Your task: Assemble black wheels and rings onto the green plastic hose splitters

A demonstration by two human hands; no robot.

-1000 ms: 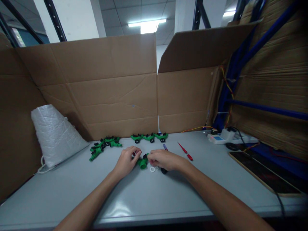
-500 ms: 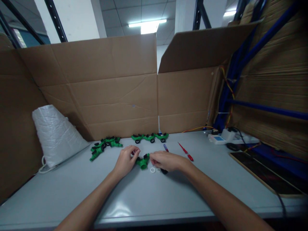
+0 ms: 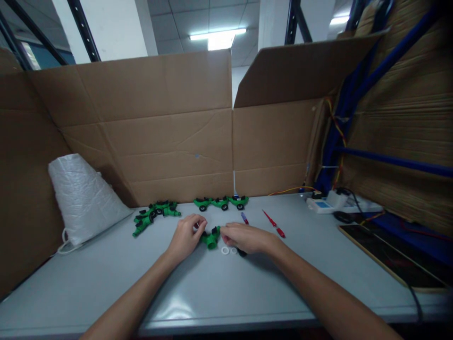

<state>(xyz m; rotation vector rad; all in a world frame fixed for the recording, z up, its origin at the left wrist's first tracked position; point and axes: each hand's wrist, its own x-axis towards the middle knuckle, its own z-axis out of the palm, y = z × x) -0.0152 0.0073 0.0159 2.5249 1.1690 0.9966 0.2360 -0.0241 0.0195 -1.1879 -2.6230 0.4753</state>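
Note:
Between my two hands a green fitting (image 3: 211, 241) with dark parts rests on the grey table. My left hand (image 3: 187, 236) is closed at the fitting's left end, fingertips together; what they pinch is too small to make out. My right hand (image 3: 242, 237) is closed beside the fitting's right end, its fingertips curled down, and anything in them is hidden. Just below the right fingers lie a white ring (image 3: 225, 250) and a smaller white ring (image 3: 234, 250). A black piece (image 3: 242, 253) is partly covered by the right hand.
Green fittings (image 3: 155, 212) stand at the back left, more (image 3: 221, 203) at the back middle. A red screwdriver (image 3: 274, 224) and a small purple-and-red tool (image 3: 244, 217) lie behind my right hand. A white bag (image 3: 83, 203), power strip (image 3: 343, 204) and dark panel (image 3: 389, 255) flank the table.

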